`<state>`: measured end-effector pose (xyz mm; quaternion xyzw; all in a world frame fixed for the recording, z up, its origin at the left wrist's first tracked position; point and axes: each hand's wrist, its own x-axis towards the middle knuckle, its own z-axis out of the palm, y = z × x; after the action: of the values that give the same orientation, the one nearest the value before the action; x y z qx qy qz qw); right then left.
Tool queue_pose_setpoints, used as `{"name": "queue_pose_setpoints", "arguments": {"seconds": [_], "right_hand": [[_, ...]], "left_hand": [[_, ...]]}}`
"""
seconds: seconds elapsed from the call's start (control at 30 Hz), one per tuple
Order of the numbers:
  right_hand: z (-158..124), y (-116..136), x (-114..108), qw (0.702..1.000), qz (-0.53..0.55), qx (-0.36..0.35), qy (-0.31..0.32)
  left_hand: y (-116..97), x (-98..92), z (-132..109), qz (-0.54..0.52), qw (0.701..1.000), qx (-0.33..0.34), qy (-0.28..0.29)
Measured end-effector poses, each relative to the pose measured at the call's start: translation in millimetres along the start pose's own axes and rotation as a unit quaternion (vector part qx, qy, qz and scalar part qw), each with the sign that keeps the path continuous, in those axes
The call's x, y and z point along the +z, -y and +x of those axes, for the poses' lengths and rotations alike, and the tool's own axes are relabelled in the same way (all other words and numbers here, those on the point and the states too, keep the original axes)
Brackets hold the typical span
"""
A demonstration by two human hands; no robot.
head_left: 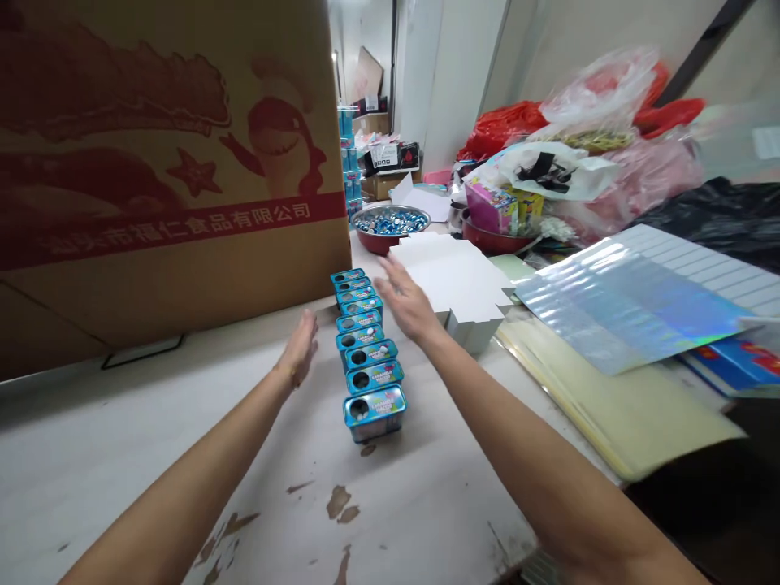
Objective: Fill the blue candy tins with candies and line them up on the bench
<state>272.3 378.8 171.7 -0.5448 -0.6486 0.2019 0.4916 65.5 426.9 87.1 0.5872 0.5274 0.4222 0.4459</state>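
Head view looks down a long worktop [390, 504], its white surface chipped in brown patches. Both arms reach forward, with a row of blue tins [366, 349] between the hands. The tins stand end to end in a straight line running away from the camera, and each has a round hole in its top. The front tin [374, 413] shows white pieces through its hole.

The left hand [298, 349] is upright just left of the row, its grip spread and holding nothing; I cannot tell whether it touches a tin. The right hand [405, 305] is just right of the row's far half, its grip also spread and empty, with the fingers [385, 280] near the flat white card [454, 272]. A small white box [469, 329] sits under the card's near edge.

A big printed carton [164, 187] stands left of the row. Beyond the tins is a red bowl [390, 227] of blue and silver pieces, with a second red bowl [491, 240] and heaped plastic bags [597, 106] to the right. A holographic sheet [621, 309] lies on pale yellow sheets [585, 398].
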Motion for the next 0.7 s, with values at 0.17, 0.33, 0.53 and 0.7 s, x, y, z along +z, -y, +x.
{"name": "queue_pose_setpoints", "arguments": {"seconds": [0.17,0.33,0.53,0.7], "right_hand": [[-122,-12,-8,0.971,0.222,0.08,-0.038],[-141,-16,37,0.926,0.358,0.123,-0.016],[-115,-17,35,0.924,0.366,0.101,-0.041],[-115,-30,36,0.936,0.338,0.077,-0.064]], "left_hand": [[-15,39.4,-107,-0.321,0.943,-0.084,0.026],[-43,77.5,-109,-0.51,0.843,-0.107,0.133],[-42,88.6,-92,-0.505,0.85,-0.091,0.121],[-36,92.7,-86,-0.511,0.837,-0.108,0.161]]}}
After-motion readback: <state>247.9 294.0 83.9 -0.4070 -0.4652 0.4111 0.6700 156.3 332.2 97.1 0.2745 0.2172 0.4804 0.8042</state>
